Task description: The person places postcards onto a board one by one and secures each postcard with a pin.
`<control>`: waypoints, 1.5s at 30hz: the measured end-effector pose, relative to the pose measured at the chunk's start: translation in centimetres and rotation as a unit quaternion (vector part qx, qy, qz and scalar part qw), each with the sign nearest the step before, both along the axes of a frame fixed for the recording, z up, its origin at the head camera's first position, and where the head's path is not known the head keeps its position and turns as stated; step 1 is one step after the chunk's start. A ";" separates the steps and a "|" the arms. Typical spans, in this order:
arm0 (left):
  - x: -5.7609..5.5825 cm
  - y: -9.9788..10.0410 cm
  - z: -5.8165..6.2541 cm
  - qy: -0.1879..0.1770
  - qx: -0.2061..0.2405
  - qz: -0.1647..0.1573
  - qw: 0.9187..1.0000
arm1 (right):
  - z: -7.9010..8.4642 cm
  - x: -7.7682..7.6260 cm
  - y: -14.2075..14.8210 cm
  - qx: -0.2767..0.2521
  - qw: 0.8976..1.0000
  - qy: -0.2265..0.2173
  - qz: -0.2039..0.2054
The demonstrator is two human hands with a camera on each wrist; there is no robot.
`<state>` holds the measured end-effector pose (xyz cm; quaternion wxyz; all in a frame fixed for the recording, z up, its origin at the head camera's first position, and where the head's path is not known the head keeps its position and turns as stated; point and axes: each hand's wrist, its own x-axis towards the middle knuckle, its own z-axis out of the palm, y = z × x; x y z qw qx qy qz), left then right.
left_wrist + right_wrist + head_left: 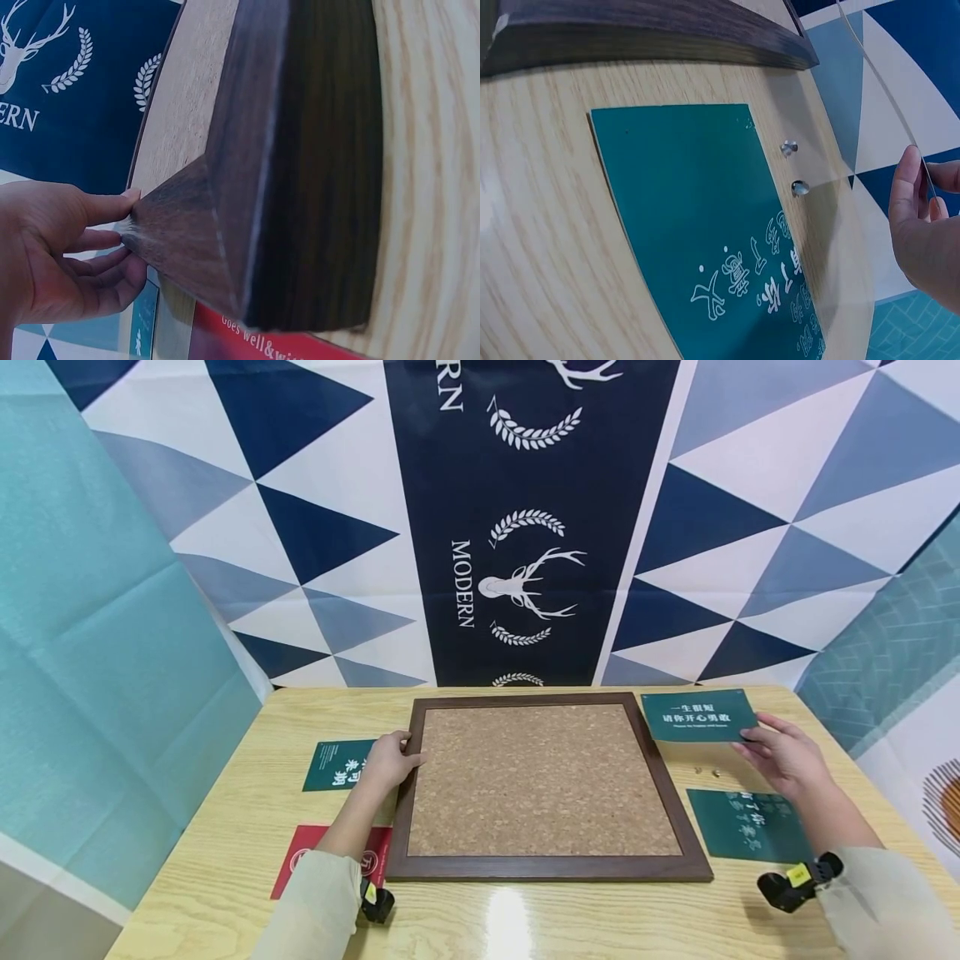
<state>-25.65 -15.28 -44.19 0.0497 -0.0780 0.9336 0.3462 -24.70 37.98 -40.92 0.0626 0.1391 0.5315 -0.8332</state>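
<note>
A cork board with a dark brown wooden frame lies flat on the table. My left hand grips the left side of that frame; in the left wrist view the thumb and fingers pinch its edge. At the right, my right hand pinches the edge of a green card with white lettering, between thumb and fingers. Seen edge-on in the right wrist view, this card is held up off the table. Two small shiny metal pieces lie below it, beside the frame.
Another green card lies at the right, near my right forearm. Left of the board are a green card and a red card, partly covered by my left arm. A patterned cloth hangs behind the table.
</note>
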 end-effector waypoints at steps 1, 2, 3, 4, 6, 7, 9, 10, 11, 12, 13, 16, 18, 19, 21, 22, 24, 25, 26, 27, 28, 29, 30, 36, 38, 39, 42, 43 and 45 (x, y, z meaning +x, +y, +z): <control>0.0 0.0 0.0 0.000 0.001 0.000 1.000 | 0.1 0.0 -0.1 -0.001 1.000 0.000 0.000; 0.0 0.0 0.0 0.000 0.001 0.000 1.000 | 0.2 0.0 -0.2 -0.001 1.000 -0.001 0.000; 0.0 0.0 0.0 0.000 0.002 -0.001 1.000 | 0.2 0.0 -0.3 -0.001 1.000 0.000 0.000; 0.0 0.0 0.0 -0.001 0.003 0.000 1.000 | 0.3 0.0 -0.5 -0.002 1.000 0.000 0.000; 0.1 0.0 0.1 0.000 0.003 0.000 1.000 | 0.5 0.1 -0.7 -0.006 1.000 0.000 -0.001; 0.1 0.0 0.1 0.000 0.003 -0.001 1.000 | 0.6 0.1 -0.9 -0.008 1.000 0.000 -0.001; 0.1 0.0 0.1 -0.001 0.005 0.000 1.000 | 0.8 0.2 -1.1 -0.011 1.000 0.000 -0.003; 0.1 0.0 0.1 -0.001 0.005 0.000 1.000 | 0.8 0.2 -1.3 -0.012 1.000 0.000 -0.005; 0.1 0.0 0.1 -0.001 0.006 0.000 1.000 | 0.9 0.2 -1.4 -0.011 1.000 0.001 -0.006; 0.1 0.0 0.1 -0.001 0.006 0.000 1.000 | 0.9 0.2 -1.5 -0.010 1.000 0.001 -0.007; 0.1 0.0 0.1 0.000 0.006 -0.001 1.000 | 1.0 0.2 -1.7 -0.009 1.000 0.000 -0.008; 0.1 0.0 0.0 0.002 0.003 -0.005 1.000 | 1.0 0.2 -2.0 -0.008 1.000 0.001 -0.010; 0.1 0.0 -0.1 0.003 0.002 -0.006 1.000 | 1.1 0.2 -2.2 -0.010 1.000 0.002 -0.009; 0.1 0.0 -0.1 0.003 0.002 -0.007 1.000 | 1.1 0.2 -2.2 -0.011 1.000 0.003 -0.009; 0.1 0.0 -0.1 0.004 0.002 -0.008 1.000 | 1.1 0.2 -2.4 -0.014 1.000 0.006 -0.008; 0.1 0.0 0.0 0.004 0.002 -0.007 1.000 | 1.1 0.2 -2.5 -0.015 1.000 0.007 -0.008; 0.1 0.0 0.0 0.005 0.001 -0.007 1.000 | 1.1 0.2 -2.6 -0.017 1.000 0.009 -0.009; 0.1 0.0 0.0 0.005 -0.001 -0.007 1.000 | 1.1 0.2 -2.7 -0.017 1.000 0.009 -0.009; 0.1 0.0 0.0 0.005 -0.002 -0.007 1.000 | 1.1 0.2 -2.8 -0.017 1.000 0.009 -0.009; 0.1 0.0 0.0 0.006 -0.003 -0.007 1.000 | 1.2 0.2 -2.9 -0.017 1.000 0.009 -0.009; 0.1 0.0 0.0 0.006 -0.004 -0.007 1.000 | 1.2 0.2 -3.0 -0.016 1.000 0.009 -0.010; 0.0 0.0 0.0 0.006 -0.004 -0.008 1.000 | 1.2 0.2 -3.1 -0.017 1.000 0.008 -0.010; 0.0 0.0 0.0 0.006 -0.004 -0.008 1.000 | 1.3 0.1 -3.2 -0.016 1.000 0.006 -0.010; 0.1 0.0 -0.1 0.006 -0.001 -0.004 1.000 | 1.4 0.3 -3.7 -0.015 1.000 0.009 -0.010; 0.1 0.0 -0.2 0.005 -0.002 -0.001 1.000 | 1.4 0.3 -3.9 -0.013 1.000 0.014 -0.010; 0.1 0.0 -0.3 0.004 -0.002 -0.001 1.000 | 1.4 0.3 -3.9 -0.014 1.000 0.015 -0.011; 0.0 0.0 -0.3 0.003 -0.003 -0.002 1.000 | 1.2 0.3 -4.1 -0.015 1.000 0.018 -0.013; 0.0 0.0 -0.3 0.004 -0.003 -0.003 1.000 | 1.2 0.4 -4.2 -0.016 1.000 0.018 -0.014; 0.0 0.0 -0.3 0.005 -0.004 -0.004 1.000 | 1.1 0.4 -4.3 -0.019 1.000 0.019 -0.014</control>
